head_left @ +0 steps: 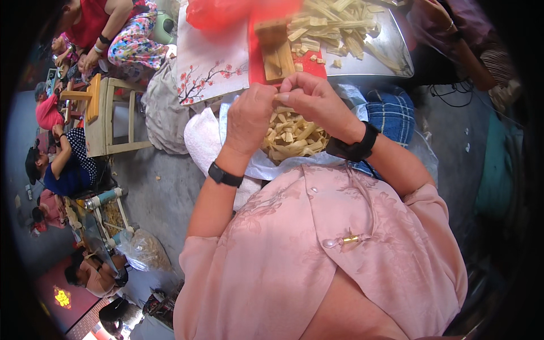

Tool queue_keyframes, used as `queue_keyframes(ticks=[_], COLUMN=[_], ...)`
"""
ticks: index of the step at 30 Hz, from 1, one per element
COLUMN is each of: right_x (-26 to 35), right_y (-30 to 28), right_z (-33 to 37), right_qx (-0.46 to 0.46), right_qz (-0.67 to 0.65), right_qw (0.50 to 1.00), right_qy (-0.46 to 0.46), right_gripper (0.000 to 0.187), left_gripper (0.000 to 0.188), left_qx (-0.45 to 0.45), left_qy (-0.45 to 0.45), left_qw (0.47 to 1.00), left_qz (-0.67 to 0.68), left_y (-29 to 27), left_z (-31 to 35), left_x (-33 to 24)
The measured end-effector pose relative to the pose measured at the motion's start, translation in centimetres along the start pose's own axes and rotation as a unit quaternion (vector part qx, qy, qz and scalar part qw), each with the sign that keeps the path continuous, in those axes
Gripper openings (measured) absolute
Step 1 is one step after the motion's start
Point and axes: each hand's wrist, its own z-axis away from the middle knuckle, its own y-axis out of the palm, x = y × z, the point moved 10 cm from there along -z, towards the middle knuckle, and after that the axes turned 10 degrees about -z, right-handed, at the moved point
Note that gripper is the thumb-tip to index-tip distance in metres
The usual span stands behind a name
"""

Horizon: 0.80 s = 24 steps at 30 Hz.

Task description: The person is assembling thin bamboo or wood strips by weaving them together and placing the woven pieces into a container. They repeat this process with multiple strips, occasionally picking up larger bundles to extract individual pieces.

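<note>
My left hand (249, 116) and my right hand (319, 102) meet fingertip to fingertip above my lap. Both are closed in a pinch around a small pale yellow piece (277, 97), mostly hidden by the fingers. Below them, a heap of pale yellow dried strips and folded bits (294, 139) lies in a light cloth (258, 170) on my lap. Just beyond my fingers stands a small wooden block tool (277, 61) with an upright part, on a red surface (255, 48). More long strips and short cut bits (334, 25) are piled on a shiny metal tray (396, 54).
A red plastic bag (218, 12) lies on the far side of a white board with painted blossoms (212, 68). To the left are a wooden stool (113, 119), a clear bag of strips (144, 249) and several seated people. Another person's arm (470, 56) shows at the far right.
</note>
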Motion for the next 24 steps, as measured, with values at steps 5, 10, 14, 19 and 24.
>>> queue_keyframes(ticks=[5, 10, 14, 19, 24], right_x=[-0.4, 2.3, 2.4, 3.4, 3.6], right_y=[-0.8, -5.9, -6.7, -6.3, -6.9], right_z=[-1.7, -4.0, -4.6, -5.4, -6.4], right_qx=[0.007, -0.073, -0.083, -0.107, -0.123], right_qz=[-0.034, 0.268, 0.346, 0.316, 0.353], right_qw=[0.997, 0.942, 0.914, 0.926, 0.901], right_qy=[-0.071, -0.186, -0.198, -0.177, -0.219], right_gripper=[0.014, 0.027, 0.030, 0.031, 0.033], left_gripper=[0.014, 0.014, 0.019, 0.013, 0.010], left_qx=[-0.019, 0.045, -0.010, 0.005, 0.035], left_qy=[0.016, -0.108, -0.028, -0.039, -0.042], left_qw=[0.999, 0.950, 0.999, 0.989, 0.971], left_qz=[-0.047, 0.290, 0.043, -0.144, -0.234], left_y=[1.2, 4.6, 2.8, 2.4, 3.3], left_z=[-1.4, -2.5, -3.4, -4.9, -6.0], left_x=[1.6, 5.9, 4.4, 4.4, 4.0])
